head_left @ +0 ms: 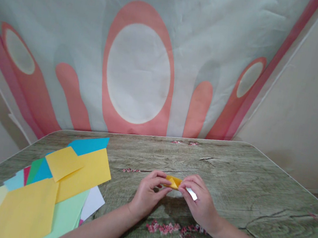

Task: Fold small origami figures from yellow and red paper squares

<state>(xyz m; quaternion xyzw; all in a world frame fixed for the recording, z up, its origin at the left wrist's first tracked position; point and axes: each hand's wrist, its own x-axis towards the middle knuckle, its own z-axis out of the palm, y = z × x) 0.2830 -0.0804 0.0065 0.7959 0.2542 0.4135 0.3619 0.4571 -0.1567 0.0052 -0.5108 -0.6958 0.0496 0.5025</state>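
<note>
A small folded piece of yellow paper (173,182) is held between both hands, just above the table. My left hand (150,192) pinches its left end with thumb and fingers. At the right end, my right hand (198,201) grips the yellow paper with its fingertips. A small white piece (191,193) shows by the right fingers; whether it is part of the folded paper I cannot tell. The fingers cover both ends of the fold.
Loose coloured paper sheets (86,174) lie in an overlapping pile at the left of the wood-patterned table (242,178). Beyond the table's far edge hangs a grey and coral printed backdrop (138,73). A plain wall (312,97) stands on the right.
</note>
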